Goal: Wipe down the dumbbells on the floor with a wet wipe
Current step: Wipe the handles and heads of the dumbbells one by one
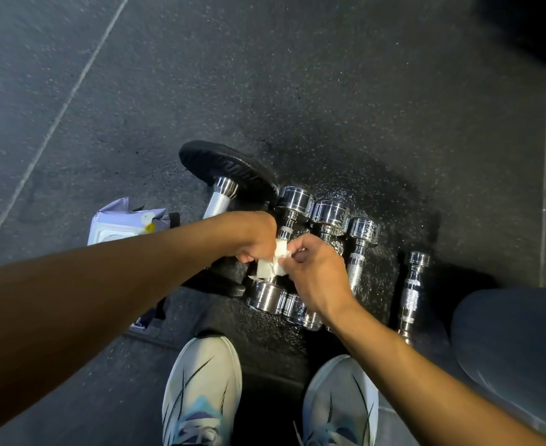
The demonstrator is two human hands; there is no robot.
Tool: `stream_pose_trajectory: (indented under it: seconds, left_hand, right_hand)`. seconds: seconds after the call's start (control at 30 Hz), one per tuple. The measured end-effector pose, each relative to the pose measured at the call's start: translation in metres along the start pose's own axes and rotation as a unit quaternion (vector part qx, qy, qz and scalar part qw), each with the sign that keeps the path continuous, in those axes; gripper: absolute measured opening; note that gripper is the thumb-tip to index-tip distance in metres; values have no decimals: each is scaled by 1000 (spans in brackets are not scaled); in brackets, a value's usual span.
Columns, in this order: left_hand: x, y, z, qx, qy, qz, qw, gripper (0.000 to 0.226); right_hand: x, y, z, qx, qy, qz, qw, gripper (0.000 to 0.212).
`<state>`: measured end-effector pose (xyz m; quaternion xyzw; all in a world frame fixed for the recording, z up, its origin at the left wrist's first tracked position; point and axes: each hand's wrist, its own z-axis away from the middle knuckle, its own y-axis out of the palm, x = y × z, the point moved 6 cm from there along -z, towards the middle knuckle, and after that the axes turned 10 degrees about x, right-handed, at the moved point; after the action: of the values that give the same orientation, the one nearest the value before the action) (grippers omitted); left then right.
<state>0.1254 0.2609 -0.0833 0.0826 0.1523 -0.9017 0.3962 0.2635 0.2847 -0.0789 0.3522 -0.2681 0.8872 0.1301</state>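
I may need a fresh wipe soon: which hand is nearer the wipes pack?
Left. The left hand grips the wet wipe right of the wipes pack; the right hand pinches it farther right.

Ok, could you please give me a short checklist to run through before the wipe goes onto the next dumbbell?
1. Wet wipe held: ok, the left hand and right hand both pinch it.
2. Wipe spread flat: not ok, it is bunched between the hands.
3. Wipe damp enough: cannot tell.
4. Chrome dumbbells within reach: ok, they lie side by side on the floor right under the hands.
5. Spare wipes nearby: ok, the wipes pack lies on the floor beside the left forearm.
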Motion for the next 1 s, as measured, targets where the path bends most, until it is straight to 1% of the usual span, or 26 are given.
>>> stream_pose_trajectory:
  seconds: [0.07, 0.13, 0.2, 0.27, 0.37, 0.4, 0.47, 0.53, 0.6, 0.67, 0.7, 0.77, 0.83, 0.9, 1.0]
  left_hand:
    - [2, -1, -5, -6, 0, 68, 998, 15]
    - [2, -4, -4, -25, 23, 139, 990, 16]
    - [4, -9, 5, -29, 40, 211, 976, 13]
    - [5, -12, 13, -47, 63, 262, 962, 18]
    - [4, -10, 17, -64, 88, 312, 944, 24]
    - [4, -8, 19, -66, 85, 314, 943, 26]
    - [5, -6, 19, -60, 75, 286, 953, 29]
    - [6, -3, 19, -45, 63, 252, 965, 29]
    - [7, -3, 19, -33, 56, 243, 968, 26]
    - [7, -5, 17, -33, 61, 268, 961, 33]
    - [7, -8, 16, -47, 73, 295, 952, 37]
    - [5, -14, 13, -89, 101, 356, 925, 36]
    - [4, -13, 14, -101, 109, 388, 910, 34]
    - [5, -5, 14, -84, 101, 375, 918, 34]
    - [6, 3, 16, -43, 78, 335, 938, 39]
  right_hand:
    - [5, -3, -2, -26, -41, 3, 999, 9]
    - [12, -7, -4, -73, -107, 65, 989, 14]
    - [23, -10, -3, -110, -156, 148, 970, 14]
    - [28, -13, -4, -129, -184, 188, 956, 16]
    - [26, -17, -9, -143, -198, 185, 952, 14]
    - [22, -16, -10, -140, -199, 177, 953, 13]
    - [14, -9, -6, -117, -191, 172, 959, 12]
    - [7, -1, 2, -67, -148, 162, 973, 6]
    - [3, 5, 8, -31, -109, 131, 985, 12]
    - [6, 4, 7, -47, -117, 113, 986, 14]
    - [10, 2, 4, -66, -134, 113, 982, 12]
    - [18, -3, -7, -99, -161, 123, 974, 11]
    - [21, -8, -16, -110, -160, 114, 974, 11]
    - [20, -8, -18, -93, -144, 77, 982, 8]
    - [8, 2, -11, -32, -60, 24, 997, 7]
